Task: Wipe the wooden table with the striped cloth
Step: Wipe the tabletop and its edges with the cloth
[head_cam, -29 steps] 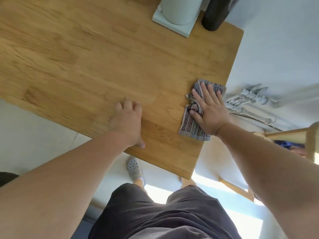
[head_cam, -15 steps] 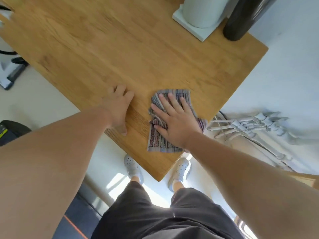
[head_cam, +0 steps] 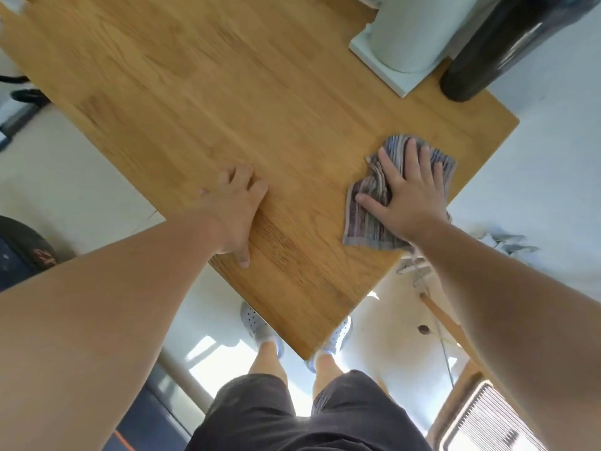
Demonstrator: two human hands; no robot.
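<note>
- Wiping in progress: right hand [head_cam: 410, 200] lies flat, fingers spread, palm pressing the striped cloth [head_cam: 369, 209] onto the desk [head_cam: 227, 102]. Nothing is gripped; it's an open-palm hold, so pressure spreads over the fabric instead of bunching it.
- Cloth sits at the desk's right edge, near the corner closest to the person; its lower right part runs under the wrist and may overhang the edge, can't confirm.
- Left hand [head_cam: 234, 209] is planted at the near-left edge, fingers loosely curled on top, thumb flat on the wood. It holds nothing; reads as a brace for leaning in.
- White base with a pale cylinder [head_cam: 406, 37] and a dark bottle [head_cam: 487, 50] stand at the far right corner, well apart from the cloth. Probably left there, so that patch won't get wiped without moving them.
- Hidden or unclear: tops of both far items are cut off by the frame. Desk's far-left extent is also cropped. Motion blur softens the wood grain, so no telling wet from dry or wiped from unwiped.
</note>
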